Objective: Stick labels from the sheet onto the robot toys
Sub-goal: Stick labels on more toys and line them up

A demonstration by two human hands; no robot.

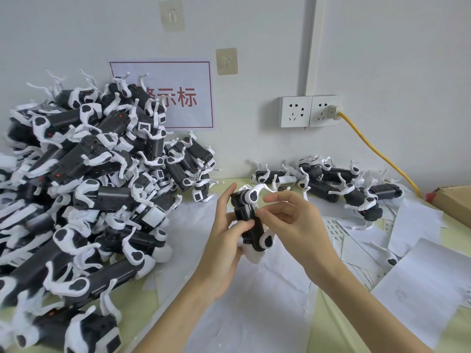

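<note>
A black robot toy (251, 225) with white legs is held upright above the table's middle. My left hand (224, 240) grips its body from the left, thumb across the front. My right hand (293, 220) touches the toy's right side with its fingertips, where a small white label (255, 207) lies against the black body. A label sheet (336, 231) with rows of small labels lies on the table just right of my hands, partly under other paper.
A big heap of black-and-white robot toys (84, 189) fills the left side. A smaller row of toys (331, 184) lies at the back right by the wall. Loose white paper sheets (420, 281) cover the right. A cardboard box (453, 200) and yellow cable (377, 151) sit far right.
</note>
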